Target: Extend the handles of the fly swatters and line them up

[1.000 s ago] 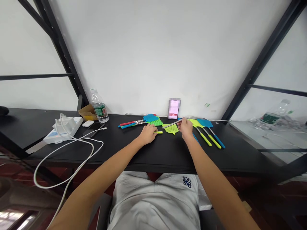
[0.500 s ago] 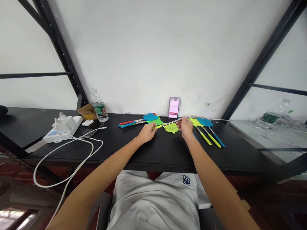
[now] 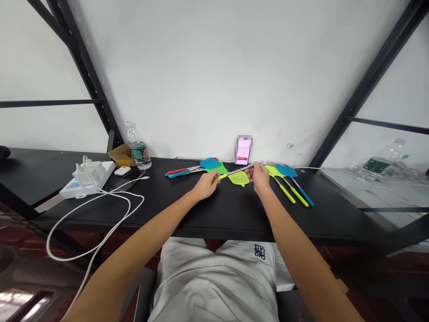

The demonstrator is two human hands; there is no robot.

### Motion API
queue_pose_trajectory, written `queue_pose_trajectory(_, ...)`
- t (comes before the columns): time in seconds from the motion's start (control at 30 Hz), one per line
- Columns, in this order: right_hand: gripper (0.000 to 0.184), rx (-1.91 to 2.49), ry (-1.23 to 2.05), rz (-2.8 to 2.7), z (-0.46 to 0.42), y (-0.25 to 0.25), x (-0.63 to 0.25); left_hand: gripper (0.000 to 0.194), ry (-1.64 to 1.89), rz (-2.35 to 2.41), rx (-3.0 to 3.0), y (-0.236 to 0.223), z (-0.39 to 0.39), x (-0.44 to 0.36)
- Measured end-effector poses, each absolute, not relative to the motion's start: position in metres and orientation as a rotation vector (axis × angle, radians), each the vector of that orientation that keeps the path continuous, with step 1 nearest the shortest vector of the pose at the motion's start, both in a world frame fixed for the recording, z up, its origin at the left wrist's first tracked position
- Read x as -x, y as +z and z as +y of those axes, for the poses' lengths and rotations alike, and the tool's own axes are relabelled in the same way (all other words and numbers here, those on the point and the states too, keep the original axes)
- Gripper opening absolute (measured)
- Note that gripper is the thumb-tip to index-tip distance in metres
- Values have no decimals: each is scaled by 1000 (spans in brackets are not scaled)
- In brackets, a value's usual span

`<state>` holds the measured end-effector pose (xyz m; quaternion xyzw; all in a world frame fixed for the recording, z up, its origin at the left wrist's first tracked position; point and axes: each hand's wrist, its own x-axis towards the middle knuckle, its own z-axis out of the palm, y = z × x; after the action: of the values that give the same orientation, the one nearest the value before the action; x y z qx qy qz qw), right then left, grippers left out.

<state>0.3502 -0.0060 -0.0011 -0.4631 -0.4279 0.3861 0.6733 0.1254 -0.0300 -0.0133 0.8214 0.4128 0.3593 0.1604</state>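
Observation:
My left hand (image 3: 205,185) is closed round the yellow-green handle (image 3: 222,177) of a fly swatter. Its thin metal rod (image 3: 239,170) slants up to the right, where the fingers of my right hand (image 3: 259,176) pinch the far end. What is at that end is hidden by my fingers. Just below the rod lies a yellow-green mesh swatter head (image 3: 239,179); whether it is joined to anything cannot be made out. Left of it is a pile of swatters with a blue head (image 3: 211,163) on top. Beyond my right hand several swatters lie fanned out, one with a blue handle (image 3: 306,197).
A phone (image 3: 243,150) leans on the wall behind my hands. To the left on the black table (image 3: 221,219) are a water bottle (image 3: 139,150), a cardboard box (image 3: 121,155), a white earbud case (image 3: 122,171), a power strip (image 3: 72,188) and a looped white cable (image 3: 129,210).
Both hands keep their hold on the swatter, almost in the same place. A bit of blue beside my right wrist earlier is no longer visible.

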Motion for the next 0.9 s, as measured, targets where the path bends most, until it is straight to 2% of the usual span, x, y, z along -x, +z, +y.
queue_pose_trajectory(0.4, 41, 800, 1175, -1235, -25, -2, -330, 9, 1174, 1104, -2195, -14, -39, -133)
queue_pose_trajectory(0.7, 46, 731, 1272, -1347, -31, -4, -322, 29, 1136, 1048, -1962, -12, -30, -134)
queue_pose_trajectory(0.8, 49, 826, 1197, -1423, -25, -5, -323, 35, 1148, 1104, -1986, -12, -25, -135)
queue_pose_trajectory(0.9, 55, 1030, 928, -1397, -15, -5, -333, 38, 1204, 1176, -2021, -13, -21, -137)
